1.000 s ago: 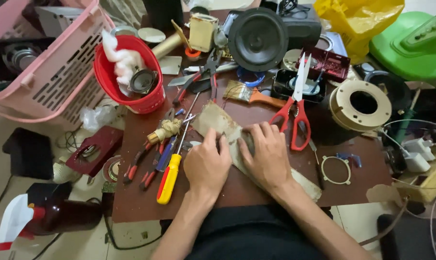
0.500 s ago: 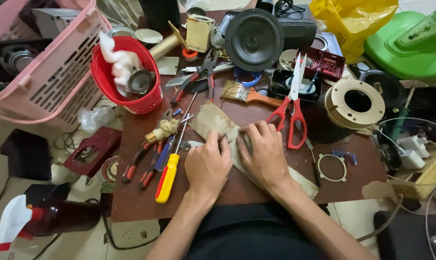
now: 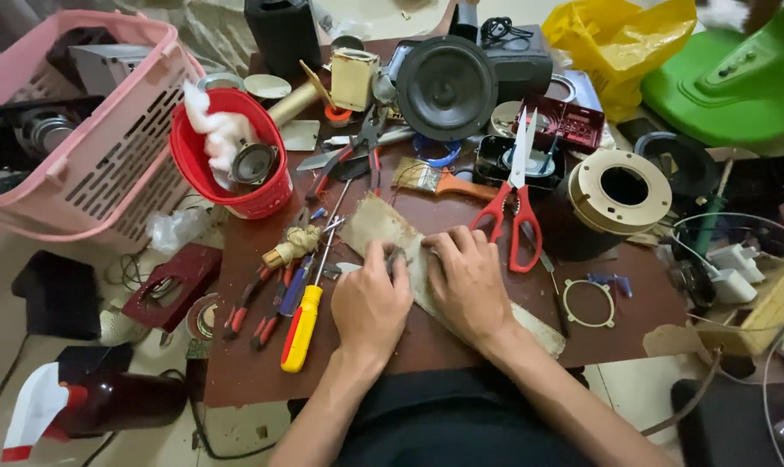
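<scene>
A long strip of worn beige cloth (image 3: 383, 220) lies slantwise across the brown table (image 3: 652, 311). My left hand (image 3: 370, 303) rests on the strip's middle with its fingertips pinching something small and dark. My right hand (image 3: 467, 281) lies flat on the same strip just to the right, fingers pressing it down and meeting the left fingertips. Whatever sits between the fingertips is too small to tell. A yellow-handled screwdriver (image 3: 304, 324) lies just left of my left hand. Red-handled scissors (image 3: 513, 203) lie just beyond my right hand.
A red bucket (image 3: 228, 186) with white stuffing and a pink basket (image 3: 106, 164) stand at the left. Pliers (image 3: 362, 151), a paintbrush (image 3: 435, 180), a black speaker (image 3: 448, 86) and a tan ring-shaped part (image 3: 621, 190) crowd the far side. A thin ring (image 3: 588, 303) lies at right.
Both hands stay on the cloth strip; the fingertips have shifted only slightly. The view has tilted a little.
</scene>
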